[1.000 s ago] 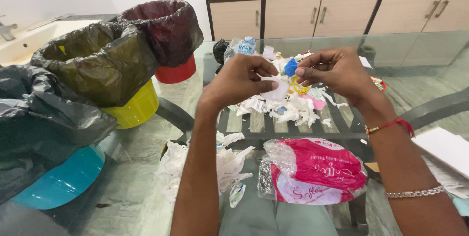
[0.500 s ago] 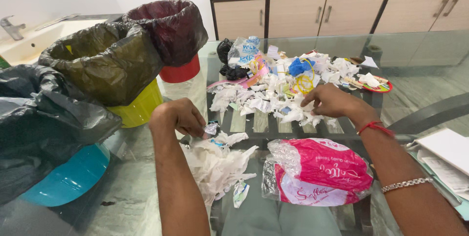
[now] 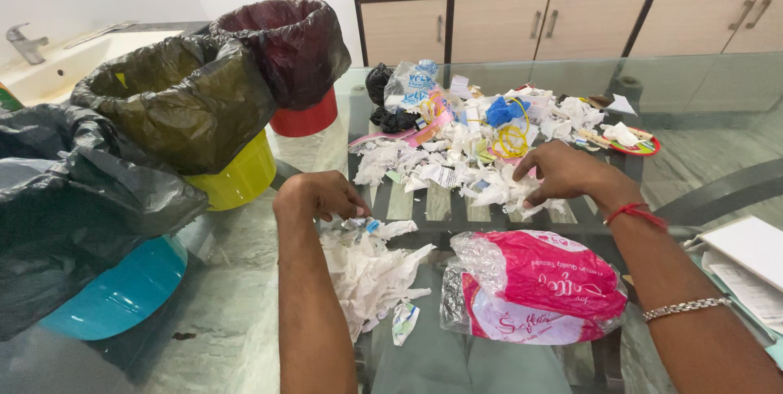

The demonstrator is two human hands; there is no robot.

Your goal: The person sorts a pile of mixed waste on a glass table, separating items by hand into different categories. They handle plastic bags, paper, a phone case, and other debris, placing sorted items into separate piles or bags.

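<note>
three lined bins down the left of the frame: a red one (image 3: 300,121) at the top, a yellow one (image 3: 236,174) below it, a blue one (image 3: 122,296) lowest. two hands over the glass table (image 3: 245,280), left hand (image 3: 320,195) and right hand (image 3: 563,172). one pink and clear plastic packet (image 3: 534,288) lower centre. four cabinet doors (image 3: 497,27) along the top.

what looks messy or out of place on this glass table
Loose litter covers the glass table: a mixed heap of torn paper and wrappers under the right hand, and a smaller pile of crumpled white tissue by the left hand. A crumpled pink and white plastic packet lies near it.
</note>
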